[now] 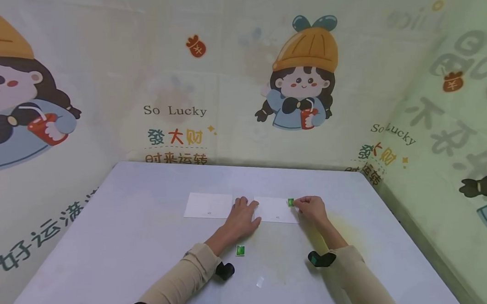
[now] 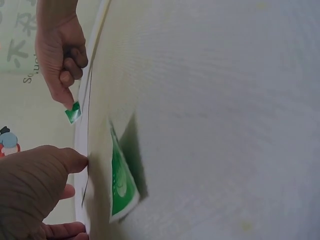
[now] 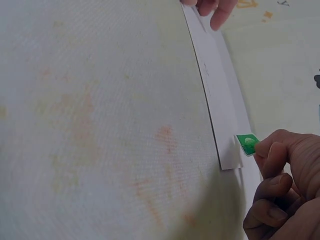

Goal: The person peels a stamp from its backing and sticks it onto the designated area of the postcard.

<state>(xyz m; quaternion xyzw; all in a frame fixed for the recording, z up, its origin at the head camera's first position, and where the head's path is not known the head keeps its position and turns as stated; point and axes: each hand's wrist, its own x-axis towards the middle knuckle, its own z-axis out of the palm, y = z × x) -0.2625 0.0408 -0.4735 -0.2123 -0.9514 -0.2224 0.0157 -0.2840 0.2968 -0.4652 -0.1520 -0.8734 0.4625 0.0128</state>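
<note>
Two white envelopes lie side by side on the table, a left envelope [image 1: 208, 206] and a right envelope [image 1: 273, 211]. My left hand [image 1: 243, 218] rests with spread fingers at the left end of the right envelope. Between thumb and forefinger, my right hand [image 1: 313, 207] pinches a small green stamp [image 1: 290, 203] with a white border, over that envelope's upper right corner. In the right wrist view, the held stamp [image 3: 246, 143] is tilted close over the paper. A second green stamp [image 1: 240, 250], curled up at one side in the left wrist view, lies below my left hand.
The white table [image 1: 149, 248] has its far edge against a printed cloth wall [image 1: 232, 102]. A small shiny clear scrap [image 1: 260, 282] lies near the front, between my forearms. Black wrist cameras [image 1: 321, 259] are worn on both wrists.
</note>
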